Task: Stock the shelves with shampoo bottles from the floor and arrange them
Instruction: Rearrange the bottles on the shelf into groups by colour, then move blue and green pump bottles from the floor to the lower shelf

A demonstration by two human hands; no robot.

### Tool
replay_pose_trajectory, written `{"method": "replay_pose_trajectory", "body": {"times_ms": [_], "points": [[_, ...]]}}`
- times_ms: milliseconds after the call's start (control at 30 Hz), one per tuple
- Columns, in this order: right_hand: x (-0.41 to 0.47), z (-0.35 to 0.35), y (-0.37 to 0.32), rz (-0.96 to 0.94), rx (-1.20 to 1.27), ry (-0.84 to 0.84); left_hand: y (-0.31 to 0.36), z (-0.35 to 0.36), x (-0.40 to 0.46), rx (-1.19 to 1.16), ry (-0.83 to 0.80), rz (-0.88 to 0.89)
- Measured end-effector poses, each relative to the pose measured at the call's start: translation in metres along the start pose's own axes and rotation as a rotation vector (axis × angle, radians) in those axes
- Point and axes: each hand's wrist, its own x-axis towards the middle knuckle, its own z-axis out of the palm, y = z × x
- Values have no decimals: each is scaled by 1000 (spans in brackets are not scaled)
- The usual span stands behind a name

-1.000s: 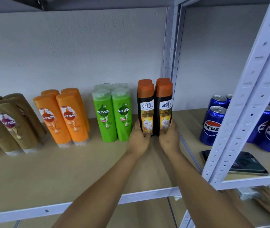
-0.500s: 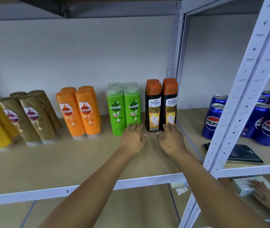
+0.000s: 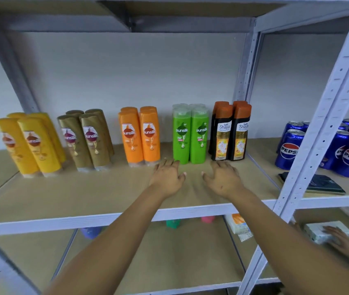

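Observation:
Shampoo bottles stand in colour groups along the back of the brown shelf board [image 3: 105,194]: yellow bottles [image 3: 29,145], gold-brown bottles [image 3: 86,139], orange bottles [image 3: 139,135], green Sunsilk bottles [image 3: 190,135] and black Shayla bottles with orange caps [image 3: 231,130] at the right end. My left hand [image 3: 167,177] hovers palm down just in front of the green bottles, fingers spread, holding nothing. In front of the black bottles my right hand [image 3: 222,179] is likewise spread and holds nothing. Neither hand touches a bottle.
A white metal upright [image 3: 318,133] divides this bay from the right one, where blue Pepsi cans [image 3: 348,154] and a dark flat pack [image 3: 320,184] lie. Below, another person's hand [image 3: 339,239] rests on a white box [image 3: 318,231]. Coloured caps [image 3: 173,223] show under the shelf edge.
Both hands let go of the black Shayla bottles and drew back toward me, opening flat. The view pulled back and left, bringing the yellow bottles into sight.

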Motion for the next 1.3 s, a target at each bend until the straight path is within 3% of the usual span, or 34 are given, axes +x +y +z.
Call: {"method": "replay_pose_trajectory", "body": {"times_ms": [333, 667, 1300], "points": [[-78, 14, -124, -21, 22, 50, -92, -53, -104, -2, 13, 23], [-160, 39, -181, -34, 41, 72, -131, -55, -198, -64, 19, 63], [-232, 165, -168, -125, 59, -353, -149, 48, -304, -110, -216, -217]]}}
